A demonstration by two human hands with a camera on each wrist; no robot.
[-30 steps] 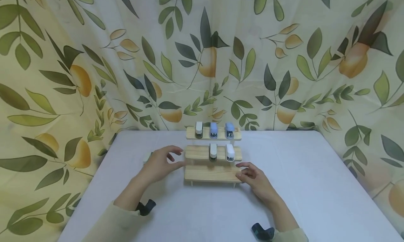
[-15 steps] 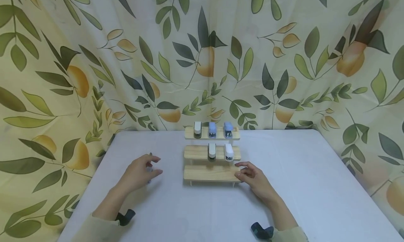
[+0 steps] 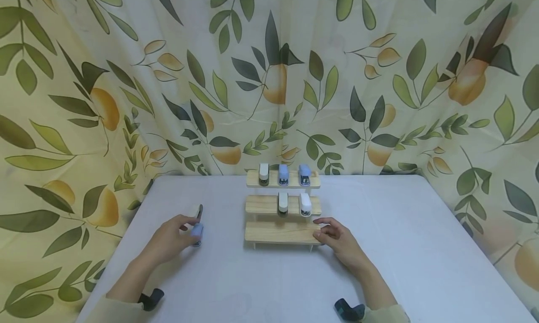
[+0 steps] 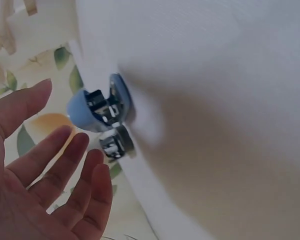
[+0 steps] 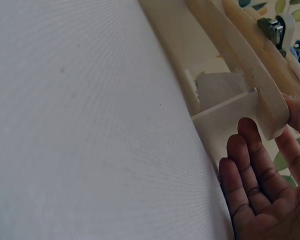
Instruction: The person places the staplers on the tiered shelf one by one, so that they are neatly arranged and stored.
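Observation:
In the head view my left hand (image 3: 170, 238) is beside a blue mini stapler (image 3: 197, 234) on the table. The left wrist view shows its thumb and fingers spread, a small gap away from that blue stapler (image 4: 82, 111). Just behind stands another stapler (image 4: 116, 142), dark and pale. My right hand (image 3: 340, 238) holds the right end of the bottom board of a three-tier wooden stand (image 3: 282, 231), its thumb at the board's near edge. In the right wrist view the other fingers curl beside the board end (image 5: 270, 107).
The stand's top tier carries a white stapler (image 3: 264, 173) and two blue staplers (image 3: 283, 174). On the middle tier are a pale green stapler (image 3: 283, 204) and a white stapler (image 3: 305, 204). A leaf-patterned curtain (image 3: 269, 79) hangs behind the white table (image 3: 269, 285).
My left hand has moved from the stand's left side leftward and down to the blue stapler, which has come into view. My right hand has stayed at the stand.

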